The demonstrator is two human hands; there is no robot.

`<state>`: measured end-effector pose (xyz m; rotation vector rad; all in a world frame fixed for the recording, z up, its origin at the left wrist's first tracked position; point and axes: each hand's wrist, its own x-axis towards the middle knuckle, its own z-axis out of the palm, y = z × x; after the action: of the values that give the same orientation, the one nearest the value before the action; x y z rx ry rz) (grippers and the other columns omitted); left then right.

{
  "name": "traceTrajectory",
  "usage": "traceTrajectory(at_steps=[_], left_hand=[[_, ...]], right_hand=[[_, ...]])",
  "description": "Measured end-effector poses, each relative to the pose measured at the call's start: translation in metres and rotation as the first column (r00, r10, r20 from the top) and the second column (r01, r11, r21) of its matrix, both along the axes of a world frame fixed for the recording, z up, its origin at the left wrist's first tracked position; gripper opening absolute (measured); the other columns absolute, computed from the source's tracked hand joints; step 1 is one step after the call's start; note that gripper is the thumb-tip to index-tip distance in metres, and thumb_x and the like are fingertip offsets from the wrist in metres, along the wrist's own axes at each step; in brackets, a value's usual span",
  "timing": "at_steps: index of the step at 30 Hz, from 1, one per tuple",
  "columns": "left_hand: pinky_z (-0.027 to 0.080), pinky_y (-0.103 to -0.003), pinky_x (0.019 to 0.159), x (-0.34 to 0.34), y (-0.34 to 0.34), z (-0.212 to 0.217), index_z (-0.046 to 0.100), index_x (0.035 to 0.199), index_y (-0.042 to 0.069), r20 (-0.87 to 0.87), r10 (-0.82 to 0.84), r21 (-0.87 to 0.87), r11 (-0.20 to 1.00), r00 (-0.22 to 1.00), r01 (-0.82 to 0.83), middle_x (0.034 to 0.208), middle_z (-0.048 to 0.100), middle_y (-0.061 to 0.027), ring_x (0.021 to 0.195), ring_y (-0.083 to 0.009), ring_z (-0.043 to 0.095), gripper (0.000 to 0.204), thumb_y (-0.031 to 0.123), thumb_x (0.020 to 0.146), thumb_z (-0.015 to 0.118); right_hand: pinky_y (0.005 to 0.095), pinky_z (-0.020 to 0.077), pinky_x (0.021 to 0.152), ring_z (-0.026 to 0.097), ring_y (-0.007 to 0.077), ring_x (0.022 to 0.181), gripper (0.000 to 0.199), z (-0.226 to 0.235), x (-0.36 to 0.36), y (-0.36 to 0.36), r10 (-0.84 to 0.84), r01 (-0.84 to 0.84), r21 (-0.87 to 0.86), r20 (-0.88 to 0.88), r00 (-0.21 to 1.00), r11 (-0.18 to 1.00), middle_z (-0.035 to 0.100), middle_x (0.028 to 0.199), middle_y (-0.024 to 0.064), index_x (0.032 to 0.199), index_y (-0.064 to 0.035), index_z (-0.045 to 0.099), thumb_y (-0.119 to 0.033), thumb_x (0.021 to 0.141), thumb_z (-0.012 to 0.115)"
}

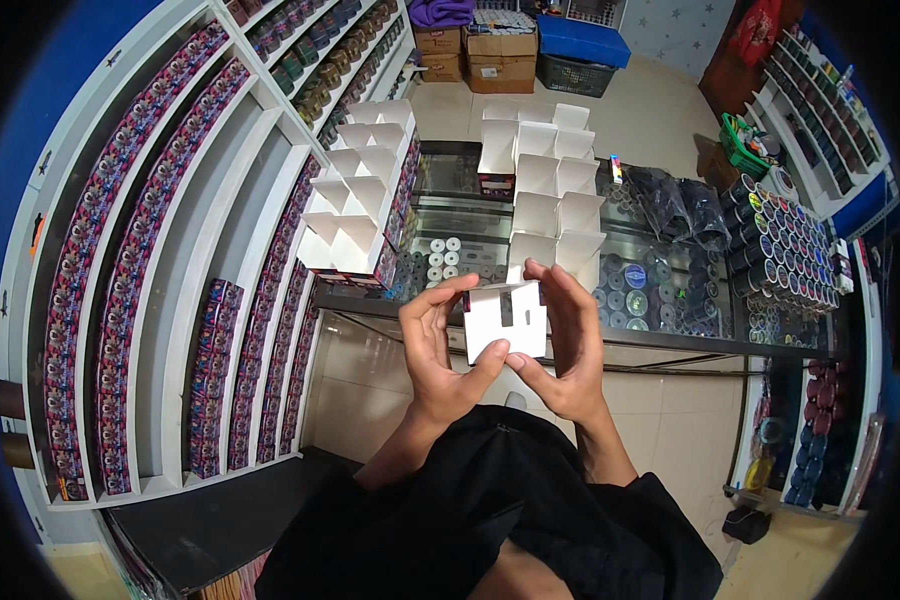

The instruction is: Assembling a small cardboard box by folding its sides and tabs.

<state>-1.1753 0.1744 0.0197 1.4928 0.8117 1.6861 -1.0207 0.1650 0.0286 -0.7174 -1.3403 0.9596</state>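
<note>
One small white cardboard box [505,318], flat-sided with two dark slots on its face, at centre frame above the glass tabletop [670,340]. Left hand [440,350] and right hand [570,345]: each grip clamped on the box, fingers on top, thumbs beneath. Behind it, about ten open white cartons [545,190] with flaps raised, in two columns on the tabletop; roughly six more [355,200] at upper left. One white shelf unit [170,280], curved, lined with rows of patterned packs. Many round, glossy spools [780,235] at right.
</note>
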Motion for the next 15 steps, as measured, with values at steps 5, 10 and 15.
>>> traceTrajectory(at_steps=[5, 10, 15], left_hand=[[0.038, -0.042, 0.110, -0.004, 0.001, -0.003, 0.034, 0.139, 0.000, 0.000, -0.028, -0.008, 1.000, 1.000, 0.028, 0.135, 0.051, -0.0237, 0.126, -0.0299, 0.052, 0.077, 0.010, 0.078, 0.081], [0.038, -0.039, 0.111, -0.021, 0.011, -0.003, 0.040, 0.145, -0.005, -0.158, -0.194, -0.093, 0.979, 0.968, 0.181, 0.139, 0.051, -0.0216, 0.131, -0.0268, 0.050, 0.088, 0.021, 0.076, 0.088], [0.043, -0.038, 0.108, -0.029, 0.014, 0.005, 0.043, 0.143, -0.006, -0.227, -0.210, -0.114, 0.976, 0.951, 0.188, 0.131, 0.060, -0.0198, 0.123, -0.0259, 0.058, 0.089, 0.029, 0.075, 0.090]], right_hand=[[0.0416, 0.0328, 0.116, 0.046, 0.0300, 0.137, 0.080, -0.008, 0.015, 0.003, 0.093, -0.077, -0.108, 0.154, 0.984, 0.991, 0.049, 0.145, 0.0211, 0.147, 0.0035, 0.040, -0.019, 0.082, 0.080], [0.0399, 0.0353, 0.114, 0.051, 0.0274, 0.130, 0.079, -0.006, 0.015, 0.000, 0.077, -0.071, -0.246, 0.014, 0.997, 0.967, 0.055, 0.136, 0.0172, 0.144, 0.0048, 0.043, -0.020, 0.081, 0.082], [0.0407, 0.0353, 0.114, 0.052, 0.0278, 0.131, 0.080, -0.007, 0.017, 0.002, 0.096, -0.088, -0.255, 0.018, 0.995, 0.963, 0.054, 0.136, 0.0180, 0.144, 0.0054, 0.043, -0.020, 0.080, 0.084]])
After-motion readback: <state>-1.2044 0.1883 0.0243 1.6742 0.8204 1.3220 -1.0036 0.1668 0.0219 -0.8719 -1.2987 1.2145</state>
